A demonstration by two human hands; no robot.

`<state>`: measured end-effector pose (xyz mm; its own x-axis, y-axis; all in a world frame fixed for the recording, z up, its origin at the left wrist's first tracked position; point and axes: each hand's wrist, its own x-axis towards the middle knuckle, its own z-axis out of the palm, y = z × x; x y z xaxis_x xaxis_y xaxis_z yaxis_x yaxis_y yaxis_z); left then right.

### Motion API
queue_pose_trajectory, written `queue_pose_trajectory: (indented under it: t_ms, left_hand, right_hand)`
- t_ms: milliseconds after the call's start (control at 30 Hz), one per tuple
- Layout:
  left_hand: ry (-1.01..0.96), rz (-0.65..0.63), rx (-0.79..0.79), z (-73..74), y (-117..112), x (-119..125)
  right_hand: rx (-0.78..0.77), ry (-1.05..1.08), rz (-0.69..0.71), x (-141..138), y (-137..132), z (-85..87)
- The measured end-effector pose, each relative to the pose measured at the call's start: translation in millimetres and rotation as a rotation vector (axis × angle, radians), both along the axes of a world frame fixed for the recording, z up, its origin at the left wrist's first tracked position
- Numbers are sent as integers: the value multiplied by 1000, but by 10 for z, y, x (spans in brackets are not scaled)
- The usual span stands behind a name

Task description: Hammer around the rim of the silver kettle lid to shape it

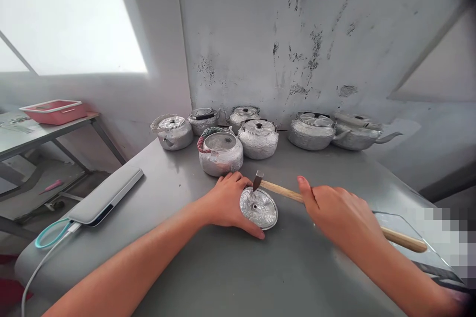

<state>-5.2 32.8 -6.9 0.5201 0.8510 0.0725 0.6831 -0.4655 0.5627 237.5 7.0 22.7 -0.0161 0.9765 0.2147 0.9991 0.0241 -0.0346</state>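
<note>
My left hand [229,203] grips a round, dented silver kettle lid [265,212] by its edge and holds it tilted over the grey table. A small hole shows near the lid's middle. In my right hand [336,210] is a hammer [280,189], its wooden handle running through my closed fingers. The dark hammer head lies at the lid's upper rim; whether it touches cannot be made out. Just behind my left hand stands a lidless kettle [221,161] with a red-and-green wrapped handle.
Several dented kettles, among them a lidded one [258,141] and one with a long spout [357,133], line the wall. A grey power bank [107,195] with a white cable lies left. A pink basket [55,113] sits on a side table. A glass-like sheet [397,223] lies right.
</note>
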Motion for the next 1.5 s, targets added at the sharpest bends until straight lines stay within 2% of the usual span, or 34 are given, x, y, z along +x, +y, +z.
queue_pose_trajectory:
  t_ms: [233, 433, 867, 1500]
  left_hand:
    - [-8, 4, 15, -25, 1, 23]
    - [-12, 7, -5, -34, 3, 38]
    - [11, 38, -53, -1, -17, 52]
    - [8, 36, -49, 7, -13, 56]
  right_hand:
    - [-136, -49, -51, -46, -5, -116]
    - [-124, -79, -79, -108, -38, -87]
    - [-55, 26, -84, -6, 3, -64]
    - [-99, 2, -64, -60, -9, -72]
